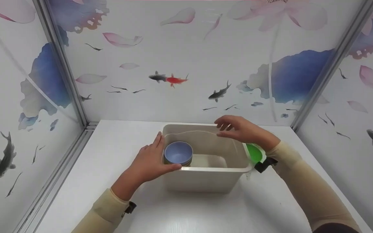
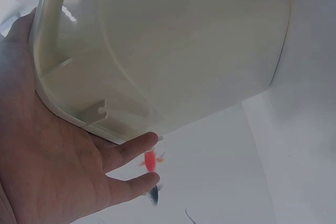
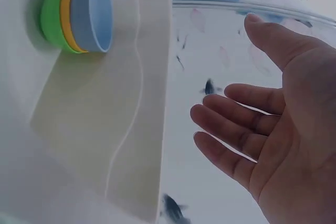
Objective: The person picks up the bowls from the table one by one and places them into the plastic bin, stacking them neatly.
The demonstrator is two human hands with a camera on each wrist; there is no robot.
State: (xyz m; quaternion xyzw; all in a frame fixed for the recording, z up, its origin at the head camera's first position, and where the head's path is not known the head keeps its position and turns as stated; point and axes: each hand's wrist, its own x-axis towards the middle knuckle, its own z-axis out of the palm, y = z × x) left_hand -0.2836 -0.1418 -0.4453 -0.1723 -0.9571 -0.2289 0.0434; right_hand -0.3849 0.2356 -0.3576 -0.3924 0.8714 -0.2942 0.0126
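A cream plastic bin (image 1: 202,181) stands on the white table. Inside, at its left end, sits a stack of nested bowls: a blue bowl (image 3: 86,14) on top, an orange bowl (image 3: 66,11) in the middle and a green bowl (image 3: 51,19) below. My left hand (image 1: 151,161) rests along the bin's left side, thumb across the near left corner of the rim and fingers stretched out against the outside. My right hand (image 1: 243,129) is over the far right part of the bin with nothing in it, its fingers relaxed and spread.
A green bowl (image 1: 254,153) is just outside the bin's right end, partly hidden by the bin and my right wrist. White panels (image 1: 186,106) printed with fish and petals enclose the table at the back and both sides, with metal frame posts (image 1: 66,71) at the corners.
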